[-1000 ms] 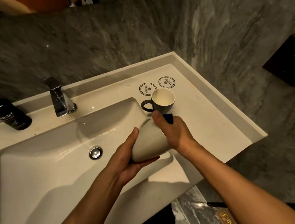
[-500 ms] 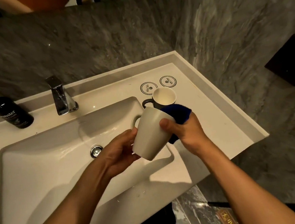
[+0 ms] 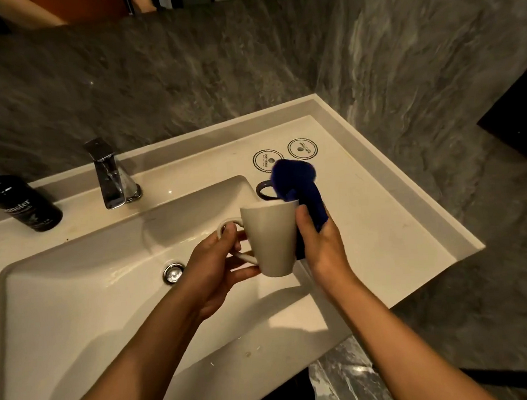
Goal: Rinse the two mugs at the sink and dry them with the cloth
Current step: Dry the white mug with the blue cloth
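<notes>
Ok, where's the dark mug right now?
In the head view, the dark mug stands on the counter right of the basin, mostly hidden behind the blue cloth, just below the two round coasters.

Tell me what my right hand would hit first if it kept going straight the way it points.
Probably the dark mug on the counter just beyond your right hand and blue cloth; depth is hard to judge from this view.

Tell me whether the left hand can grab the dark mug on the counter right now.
Probably not: the left hand grips the white ceramic mug, and the blue cloth covers most of the dark mug.
</notes>
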